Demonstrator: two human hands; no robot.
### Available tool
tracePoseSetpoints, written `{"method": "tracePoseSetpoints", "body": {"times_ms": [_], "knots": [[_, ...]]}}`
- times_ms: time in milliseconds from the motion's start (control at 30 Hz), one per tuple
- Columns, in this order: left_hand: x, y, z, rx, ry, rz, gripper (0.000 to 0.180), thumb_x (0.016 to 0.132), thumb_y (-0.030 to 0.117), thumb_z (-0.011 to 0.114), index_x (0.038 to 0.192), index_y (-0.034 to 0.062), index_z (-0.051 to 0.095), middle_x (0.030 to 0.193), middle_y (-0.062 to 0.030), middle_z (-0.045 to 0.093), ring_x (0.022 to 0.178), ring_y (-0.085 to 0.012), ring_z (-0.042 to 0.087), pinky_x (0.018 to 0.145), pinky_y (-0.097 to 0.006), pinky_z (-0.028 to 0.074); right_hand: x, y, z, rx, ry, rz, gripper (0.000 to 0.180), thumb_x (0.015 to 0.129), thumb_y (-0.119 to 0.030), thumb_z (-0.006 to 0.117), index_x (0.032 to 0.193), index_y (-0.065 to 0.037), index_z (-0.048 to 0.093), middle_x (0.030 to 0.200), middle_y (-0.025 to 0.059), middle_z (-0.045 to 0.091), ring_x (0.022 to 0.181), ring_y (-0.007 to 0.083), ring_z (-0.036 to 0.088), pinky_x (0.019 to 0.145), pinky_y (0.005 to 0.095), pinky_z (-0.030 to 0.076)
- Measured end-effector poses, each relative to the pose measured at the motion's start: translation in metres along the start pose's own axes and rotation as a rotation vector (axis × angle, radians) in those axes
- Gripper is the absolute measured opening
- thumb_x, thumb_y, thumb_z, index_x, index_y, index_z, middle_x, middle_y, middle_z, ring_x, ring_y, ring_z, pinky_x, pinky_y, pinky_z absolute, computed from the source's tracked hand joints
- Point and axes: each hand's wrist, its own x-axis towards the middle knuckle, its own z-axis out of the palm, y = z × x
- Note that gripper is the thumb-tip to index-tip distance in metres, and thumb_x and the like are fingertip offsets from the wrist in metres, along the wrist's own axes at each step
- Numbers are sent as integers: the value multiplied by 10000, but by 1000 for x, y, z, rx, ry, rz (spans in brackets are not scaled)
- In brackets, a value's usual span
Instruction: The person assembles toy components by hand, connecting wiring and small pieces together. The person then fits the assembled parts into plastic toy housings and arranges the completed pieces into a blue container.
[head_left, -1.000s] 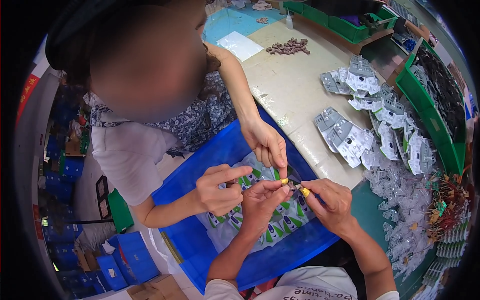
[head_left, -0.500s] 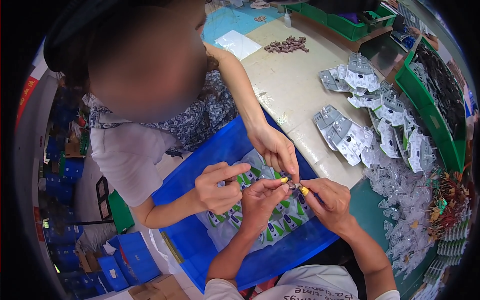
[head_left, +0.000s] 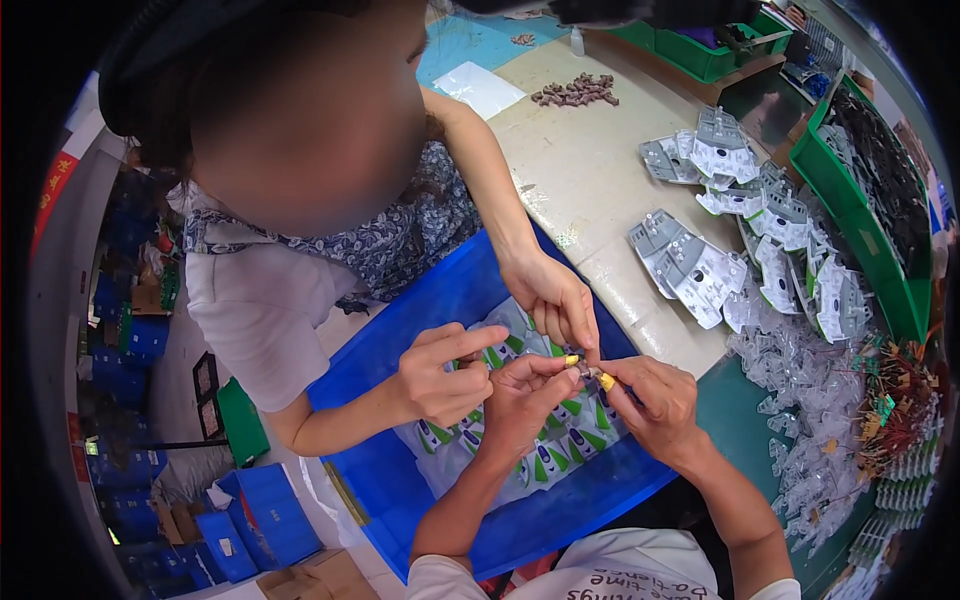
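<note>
Above the blue bin (head_left: pixel 400 545), my left hand (head_left: pixel 522 408) and my right hand (head_left: pixel 655 402) meet fingertip to fingertip, both closed in a pinch. Between them is a small grey-brown piece (head_left: pixel 588 371), partly hidden by the fingers and too small to name. Yellow covers sit on a fingertip of each hand. A co-worker's right hand (head_left: pixel 445 375) hovers left of mine with its index finger stretched out. The co-worker's left hand (head_left: pixel 553 297) reaches down to the held piece, a fingertip touching or nearly touching it. Beneath lie white-and-green plastic parts (head_left: pixel 550 462) on clear film.
Grey-and-white plastic shells (head_left: pixel 685 265) are stacked on the table at right, beside a heap of clear plastic parts (head_left: pixel 800 420). Farther back lie small brown pieces (head_left: pixel 577 90). A green crate (head_left: pixel 850 200) holds dark parts. Blue boxes (head_left: pixel 265 520) stand on the floor at left.
The co-worker's head and right hand have shifted slightly to the right. My hands stay nearly in place, still pinching the small piece.
</note>
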Motion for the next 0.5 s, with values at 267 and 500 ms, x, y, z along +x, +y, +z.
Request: {"method": "tracePoseSetpoints", "body": {"times_ms": [267,500], "knots": [[6,2,-5,45,-16,-41,91,814,-35,632,903,-44,647,857,-138,674,732,-160,672,677,-254,566,6,-2,-1,83,-77,151,156,745,-20,673,894,-26,627,757,96,645,607,229,639,491,304,484],[7,0,-6,12,-12,-139,104,823,-9,635,919,-47,646,857,-124,674,726,-149,665,673,-241,557,0,-1,3,37,-52,87,173,751,-11,664,918,-19,617,756,99,641,616,232,641,496,306,488]]}}
